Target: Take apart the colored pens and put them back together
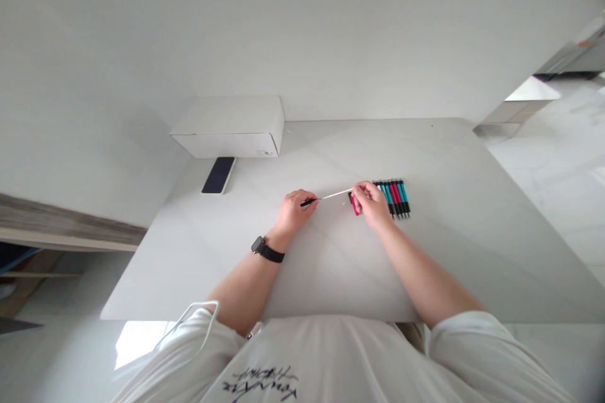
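White shirt point(340, 365), then left hand point(293, 211) gripping a black piece point(307, 203), right hand point(371, 203) the white rod point(336, 194) between them.

We see a white tabletop point(331, 264) with faint grey marbling. On it we find a white cardboard box point(227, 116) at the far left, a smartphone point(218, 175) lying just in front, and right of centre, side-by-side teal, red and black pens point(395, 195).
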The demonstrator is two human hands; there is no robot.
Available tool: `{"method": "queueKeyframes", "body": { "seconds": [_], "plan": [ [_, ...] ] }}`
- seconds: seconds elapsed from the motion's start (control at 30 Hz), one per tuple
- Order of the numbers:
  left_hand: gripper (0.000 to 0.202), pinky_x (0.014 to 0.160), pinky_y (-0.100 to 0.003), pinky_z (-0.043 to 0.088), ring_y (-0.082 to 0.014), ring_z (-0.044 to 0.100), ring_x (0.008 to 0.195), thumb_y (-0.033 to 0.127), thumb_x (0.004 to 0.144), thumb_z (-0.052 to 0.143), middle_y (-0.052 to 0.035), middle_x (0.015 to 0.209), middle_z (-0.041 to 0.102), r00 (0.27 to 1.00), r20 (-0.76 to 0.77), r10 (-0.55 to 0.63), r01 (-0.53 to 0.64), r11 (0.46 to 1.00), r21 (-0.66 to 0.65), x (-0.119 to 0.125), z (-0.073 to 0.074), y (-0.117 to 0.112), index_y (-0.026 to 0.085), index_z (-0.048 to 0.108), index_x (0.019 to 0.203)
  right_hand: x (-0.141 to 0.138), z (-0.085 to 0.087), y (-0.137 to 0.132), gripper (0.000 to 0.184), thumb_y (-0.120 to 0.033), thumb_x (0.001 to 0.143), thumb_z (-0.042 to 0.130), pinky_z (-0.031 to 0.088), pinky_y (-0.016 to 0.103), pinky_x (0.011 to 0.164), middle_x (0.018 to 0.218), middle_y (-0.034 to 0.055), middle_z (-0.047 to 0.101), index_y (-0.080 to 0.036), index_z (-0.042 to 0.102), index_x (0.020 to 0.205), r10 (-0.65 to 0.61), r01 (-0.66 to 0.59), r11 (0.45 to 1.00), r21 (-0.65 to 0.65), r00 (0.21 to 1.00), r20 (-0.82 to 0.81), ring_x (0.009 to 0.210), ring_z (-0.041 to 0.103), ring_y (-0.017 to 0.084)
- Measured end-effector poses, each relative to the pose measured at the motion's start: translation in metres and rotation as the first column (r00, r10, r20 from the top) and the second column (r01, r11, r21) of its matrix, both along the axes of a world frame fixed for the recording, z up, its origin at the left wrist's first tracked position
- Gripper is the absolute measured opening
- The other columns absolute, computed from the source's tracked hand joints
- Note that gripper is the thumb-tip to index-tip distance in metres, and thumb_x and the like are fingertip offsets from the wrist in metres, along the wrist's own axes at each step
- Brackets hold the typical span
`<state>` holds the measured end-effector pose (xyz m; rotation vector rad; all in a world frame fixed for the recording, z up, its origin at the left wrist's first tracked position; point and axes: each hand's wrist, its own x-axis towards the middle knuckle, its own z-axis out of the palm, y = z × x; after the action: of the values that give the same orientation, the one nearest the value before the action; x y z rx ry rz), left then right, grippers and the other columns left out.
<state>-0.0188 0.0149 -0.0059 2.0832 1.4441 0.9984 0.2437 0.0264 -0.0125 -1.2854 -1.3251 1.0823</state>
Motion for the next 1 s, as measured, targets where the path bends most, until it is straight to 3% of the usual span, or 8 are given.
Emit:
{"method": "queueKeyframes", "body": {
  "seconds": [0.13, 0.3, 0.37, 0.47, 0.57, 0.67, 0.8, 1.0],
  "plan": [
    [0.011, 0.088, -0.034, 0.055, -0.0198, 0.069, 0.09, 0.029, 0.095, 0.066, -0.0046, 0.096, 0.075, 0.999, 0.018, 0.051, -0.05, 0.999, -0.011, -0.002, -0.003, 0.002, 0.023, 0.075, 0.098, 0.007, 0.012, 0.009, 0.045, -0.069, 0.089, 0.062, 0.043, 0.025, 0.045, 0.078, 0.0005, 0.065, -0.025, 0.06, 0.091, -0.033, 0.033, 0.999, 0.036, 0.999, -0.02, 0.05, 0.049, 0.011],
    [0.011, 0.088, -0.033, 0.055, -0.019, 0.07, 0.091, 0.028, 0.094, 0.066, -0.0034, 0.098, 0.076, 0.995, 0.034, 0.094, -0.093, 0.995, -0.031, -0.003, -0.007, 0.004, 0.023, 0.074, 0.099, 0.007, 0.037, 0.02, 0.039, -0.061, 0.095, 0.058, 0.046, 0.026, 0.059, 0.084, 0.0017, 0.07, -0.023, 0.066, 0.094, 0.039, -0.051, 0.998, 0.037, 0.957, 0.289, 0.064, 0.059, 0.015],
    [0.01, 0.087, -0.033, 0.055, -0.0189, 0.07, 0.091, 0.028, 0.094, 0.066, -0.0034, 0.098, 0.076, 0.995, 0.039, 0.089, -0.088, 0.996, -0.033, -0.003, -0.007, 0.004, 0.024, 0.075, 0.099, 0.001, 0.044, 0.026, 0.035, -0.055, 0.097, 0.056, 0.044, 0.026, 0.065, 0.081, 0.0012, 0.071, -0.023, 0.068, 0.091, 0.075, -0.104, 0.994, 0.037, 0.882, 0.466, 0.071, 0.061, 0.016],
    [0.01, 0.086, -0.033, 0.056, -0.0192, 0.071, 0.091, 0.027, 0.094, 0.067, -0.0038, 0.098, 0.076, 0.995, 0.044, 0.086, -0.085, 0.996, -0.029, -0.003, -0.006, 0.004, 0.023, 0.075, 0.099, -0.013, 0.05, 0.036, 0.033, -0.05, 0.1, 0.054, 0.038, 0.027, 0.065, 0.075, 0.0012, 0.07, -0.024, 0.07, 0.088, 0.173, -0.217, 0.976, -0.023, 0.704, 0.688, 0.071, 0.06, 0.017],
    [0.01, 0.086, -0.033, 0.056, -0.0189, 0.071, 0.089, 0.026, 0.093, 0.067, -0.0039, 0.097, 0.076, 0.994, 0.051, 0.092, -0.092, 0.996, -0.014, -0.004, -0.006, 0.003, 0.023, 0.075, 0.099, -0.027, 0.05, 0.047, 0.03, -0.044, 0.1, 0.055, 0.037, 0.028, 0.065, 0.078, 0.0038, 0.072, -0.024, 0.071, 0.086, 0.266, -0.285, 0.95, -0.131, 0.514, 0.816, 0.074, 0.062, 0.019],
    [0.01, 0.085, -0.033, 0.057, -0.0187, 0.071, 0.088, 0.026, 0.093, 0.068, -0.0042, 0.097, 0.076, 0.994, 0.058, 0.092, -0.092, 0.996, -0.004, -0.004, -0.006, 0.003, 0.023, 0.075, 0.099, -0.039, 0.045, 0.056, 0.032, -0.044, 0.101, 0.054, 0.04, 0.03, 0.069, 0.092, 0.0094, 0.075, -0.022, 0.074, 0.089, 0.315, -0.262, 0.938, -0.226, 0.379, 0.87, 0.081, 0.066, 0.021],
    [0.01, 0.084, -0.033, 0.057, -0.019, 0.071, 0.088, 0.027, 0.093, 0.068, -0.0044, 0.097, 0.076, 0.994, 0.066, 0.082, -0.083, 0.997, 0.001, -0.004, -0.008, 0.004, 0.023, 0.075, 0.098, -0.049, 0.039, 0.065, 0.035, -0.046, 0.102, 0.053, 0.046, 0.034, 0.076, 0.106, 0.0158, 0.076, -0.02, 0.077, 0.1, 0.331, -0.211, 0.938, -0.275, 0.313, 0.89, 0.091, 0.069, 0.027],
    [0.009, 0.084, -0.033, 0.056, -0.0189, 0.07, 0.088, 0.027, 0.093, 0.068, -0.004, 0.097, 0.076, 0.995, 0.072, 0.075, -0.075, 0.997, -0.003, -0.004, -0.01, 0.005, 0.023, 0.075, 0.098, -0.053, 0.036, 0.071, 0.036, -0.044, 0.102, 0.052, 0.049, 0.037, 0.082, 0.113, 0.0188, 0.075, -0.019, 0.076, 0.11, 0.336, -0.181, 0.939, -0.293, 0.294, 0.895, 0.099, 0.07, 0.03]
  ]
}}
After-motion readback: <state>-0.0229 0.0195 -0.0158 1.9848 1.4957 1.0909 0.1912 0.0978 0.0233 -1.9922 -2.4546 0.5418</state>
